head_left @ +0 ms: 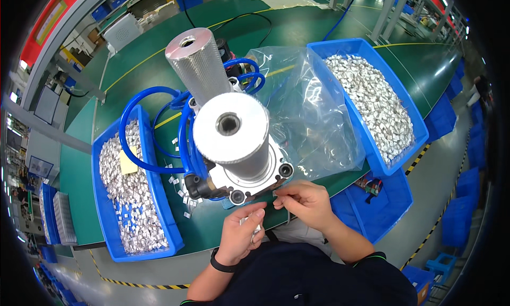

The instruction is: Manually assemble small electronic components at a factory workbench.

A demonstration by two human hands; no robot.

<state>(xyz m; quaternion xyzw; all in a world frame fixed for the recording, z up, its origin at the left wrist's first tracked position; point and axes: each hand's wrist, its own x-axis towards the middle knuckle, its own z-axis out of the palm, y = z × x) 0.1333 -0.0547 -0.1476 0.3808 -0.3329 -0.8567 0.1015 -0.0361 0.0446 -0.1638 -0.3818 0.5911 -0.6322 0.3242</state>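
Note:
A pneumatic press with a large round silver cylinder (231, 128) stands at the table's front edge. My left hand (240, 236) is just below its base, fingers curled round a few small white parts (256, 232). Thumb and forefinger of my right hand (307, 202) are pinched at the front of the press base; what they hold is too small to make out. A blue bin (172, 221) of small white parts with thin leads is to the left. Another blue bin (366, 120), heaped with similar parts, stands to the right.
Blue air hoses (127, 130) loop beside the press, near a knurled silver cylinder (199, 66). Loose white parts (183, 191) lie left of its base. A clear plastic bag (313, 114) covers the table toward the right bin. Below the right edge is a lower blue bin (390, 205).

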